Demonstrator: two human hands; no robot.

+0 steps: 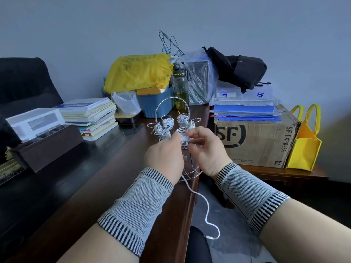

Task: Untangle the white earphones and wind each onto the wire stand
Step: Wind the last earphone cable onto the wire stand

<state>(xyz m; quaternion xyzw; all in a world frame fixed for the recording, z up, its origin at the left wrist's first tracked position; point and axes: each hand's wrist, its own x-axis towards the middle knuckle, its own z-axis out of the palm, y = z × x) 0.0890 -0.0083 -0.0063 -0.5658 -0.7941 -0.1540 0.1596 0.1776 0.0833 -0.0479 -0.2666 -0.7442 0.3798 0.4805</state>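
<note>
Left hand [164, 155] and right hand [206, 149] hide the wire stand [171, 109] middle, pinching earphone cord [206, 209].

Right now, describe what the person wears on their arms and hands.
Both hands are bare, no gloves or rings showing. Each wrist carries a knitted support band: the left wristband and the right wristband are light grey mesh in the middle, edged at both ends with ribbed black-and-white stripes. The forearms behind the bands are uncovered. The left hand and right hand carry no markings.

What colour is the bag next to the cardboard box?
The bag is yellow with looped handles, seen in the head view.
</note>
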